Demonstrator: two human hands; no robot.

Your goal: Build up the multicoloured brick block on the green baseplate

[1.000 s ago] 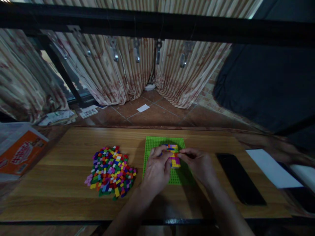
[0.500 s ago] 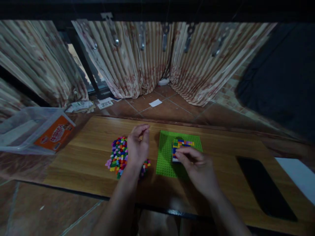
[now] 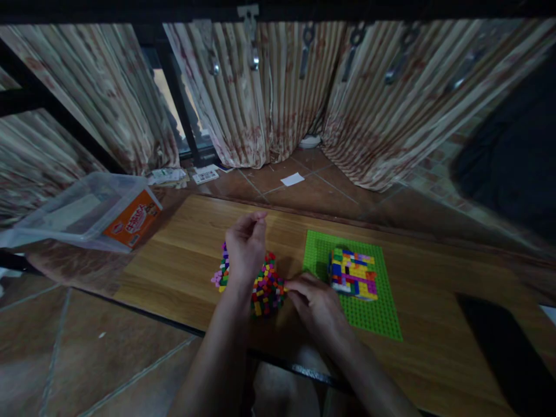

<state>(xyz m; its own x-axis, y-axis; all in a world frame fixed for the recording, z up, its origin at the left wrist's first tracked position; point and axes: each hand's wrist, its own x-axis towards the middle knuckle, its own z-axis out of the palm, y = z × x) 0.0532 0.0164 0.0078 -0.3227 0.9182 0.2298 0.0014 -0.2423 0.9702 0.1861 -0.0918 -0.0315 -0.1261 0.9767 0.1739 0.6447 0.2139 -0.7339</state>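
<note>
My left hand (image 3: 247,246) is raised over the heap of small coloured toy bricks (image 3: 267,286) and covers part of it. Its fingers are curled with the tips pressed together; whatever they may hold is too small to make out. At the heap's right edge is my right hand (image 3: 315,298), thumb and forefinger pinched around what looks like a small yellow brick (image 3: 285,285). To the right of that hand, a multicoloured block built of toy bricks (image 3: 354,273) sits on the green studded baseplate (image 3: 377,321).
A clear plastic box (image 3: 87,211) with an orange label stands left of the wooden table (image 3: 174,263). A dark flat panel (image 3: 495,347) lies on the table's right side. Behind are striped curtains (image 3: 269,98), papers (image 3: 206,175) on the tiled floor and hanging metal hooks (image 3: 254,52).
My right hand has moved left, off the built block, to the edge of the brick heap. My left hand stays pinched over the heap. The camera view has turned to the left.
</note>
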